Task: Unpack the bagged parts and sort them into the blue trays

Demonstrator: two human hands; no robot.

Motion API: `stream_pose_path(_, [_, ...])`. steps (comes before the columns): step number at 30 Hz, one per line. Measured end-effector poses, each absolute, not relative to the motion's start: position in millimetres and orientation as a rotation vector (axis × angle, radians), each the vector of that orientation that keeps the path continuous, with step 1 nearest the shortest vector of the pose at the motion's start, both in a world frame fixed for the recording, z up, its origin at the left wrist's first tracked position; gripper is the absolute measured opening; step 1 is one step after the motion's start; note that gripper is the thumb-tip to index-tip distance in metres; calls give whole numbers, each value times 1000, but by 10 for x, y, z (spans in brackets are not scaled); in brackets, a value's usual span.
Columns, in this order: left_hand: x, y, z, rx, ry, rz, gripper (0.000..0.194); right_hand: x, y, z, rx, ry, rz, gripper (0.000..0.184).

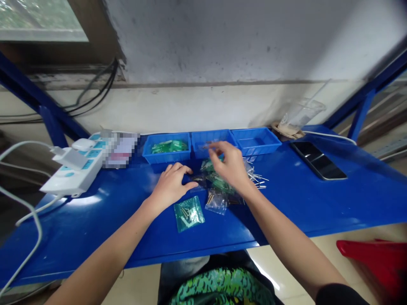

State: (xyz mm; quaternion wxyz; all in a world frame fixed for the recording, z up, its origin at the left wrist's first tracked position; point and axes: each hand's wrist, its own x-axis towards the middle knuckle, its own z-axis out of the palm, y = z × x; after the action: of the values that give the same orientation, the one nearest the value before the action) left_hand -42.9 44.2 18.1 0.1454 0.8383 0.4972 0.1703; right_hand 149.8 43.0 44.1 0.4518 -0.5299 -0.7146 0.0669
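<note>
My left hand [171,180] is open above the blue table, its thumb spread from the fingers, beside a small clear bag [197,180] with dark contents. My right hand [230,163] reaches to the front of the middle blue bin [211,151], thumb and index finger curled together; what lies at their tips is too blurred to name. Beneath it is a pile of green bags [219,183], clear bags with metal screws [216,200] and loose metal pins [259,180]. Nearer me lies a green bag [189,214] holding screws and a pale angled piece.
The left bin [167,157] holds green bags; the right bin [256,142] stands alongside. A white power strip [68,176] with cables is at the left. A phone [318,161] and a clear plastic cup [300,113] are at the right. The wall rises behind the bins.
</note>
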Motion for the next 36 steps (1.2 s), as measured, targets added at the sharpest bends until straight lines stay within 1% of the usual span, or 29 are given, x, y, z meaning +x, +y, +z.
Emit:
stream_pose_path(4, [-444,489,183,2334,1421,494,13,1275,349,368,-1272,-1959,278,19])
stream_pose_path(6, [-467,523,181,2242,1362,573,10,1216,313,350,-1262,-2020,317,20])
stream_pose_path(8, [-492,548,192,2108,1282,727,5,1193,293,347,-1266,-2029,346,20])
stream_pose_path(11, [-501,539,247,1993,1232,991,9,1209,298,373,-1325,-1946,433,29])
stream_pose_path(14, [-469,478,326,2094,1251,1162,3,1247,327,414,-1416,-1805,571,42])
stream_pose_path(16, [-441,435,365,2188,1196,1248,4,1266,347,434,-1442,-1729,715,47])
stream_pose_path(18, [-424,408,381,2266,1114,1284,7,1272,361,442,-1398,-1677,921,48])
stream_pose_path(20, [-421,402,376,2323,1086,1258,10,1268,368,437,-1310,-1638,1090,43])
stream_pose_path(21, [-423,405,369,2335,1099,1237,11,1264,368,431,-1272,-1619,1122,39])
stream_pose_path(23, [-430,418,353,2313,1158,1188,9,1257,360,418,-1230,-1592,1062,31])
stream_pose_path(25, [-438,434,343,2217,1214,1112,7,1257,345,409,-1210,-1599,884,21])
stream_pose_path(27, [-444,451,345,2023,1211,1027,16,1265,322,412,-1170,-1654,669,14])
stream_pose_path(29, [-448,467,357,1716,1152,951,28,1275,296,422,-1106,-1730,516,14])
stream_pose_path(31, [-449,480,368,1402,1087,900,42,1279,273,427,-1045,-1795,458,19])
stream_pose_path(32, [-448,484,370,1296,1063,888,43,1277,264,425,-1024,-1821,456,22])
stream_pose_path(34, [-447,486,366,1230,1042,909,31,1268,255,412,-1025,-1853,462,28])
stream_pose_path(36, [-445,477,355,1317,1055,991,17,1258,259,401,-1098,-1842,482,31])
